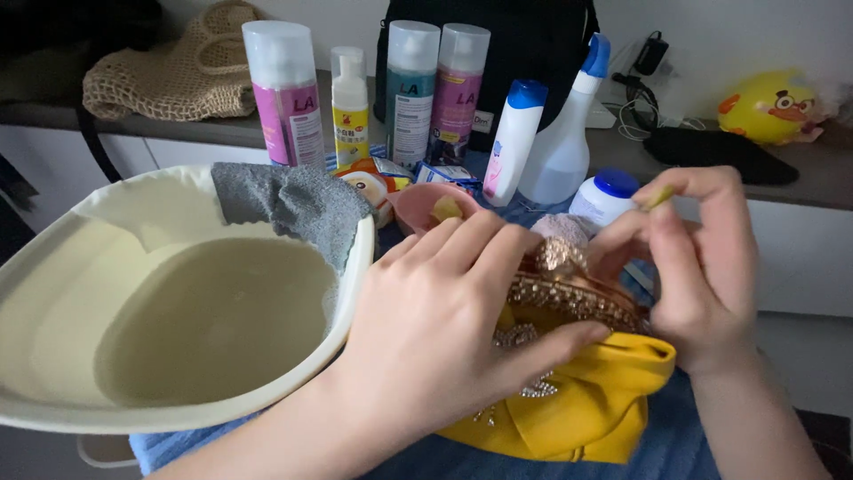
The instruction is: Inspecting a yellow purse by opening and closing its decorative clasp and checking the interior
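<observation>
**Yellow Embellished Item — Handling State and Hand Pose**

The yellow soft fabric item with a gold rhinestone-studded band (582, 356) lies on a blue towel (675, 444), just right of a cream plastic basin (53, 267) holding cloudy water. A grey cloth (293, 200) hangs over the basin's far rim.

**Handling.** The yellow material appears soft and light; it folds and sags under the hands. The studded band looks stiffer and bumpy — a firmer place to hold, though the stones are likely fragile and could snag or come loose. Judged from this view, the plain yellow fabric below the band is the safer hold.

**Hand pose.** The left hand (435, 329) lies palm-down over the item, fingers spread and curled on the band, thumb pressed against the yellow fabric — clamped on the item. The right hand (702, 267) is raised above the item's right end, wrist bent, thumb and forefinger pinched together on a small yellowish object (659, 197); what it is cannot be told. The two hands are near each other, not touching.

**Surroundings.** Behind the item stand a pink small bowl (426, 206), four tall spray cans with clear caps (286, 98), a white bottle with a blue cap (514, 142), a clear spray bottle (564, 147) and a white jar with a blue lid (604, 194). On the bench (800, 178) rests a yellow round toy (769, 107).
</observation>
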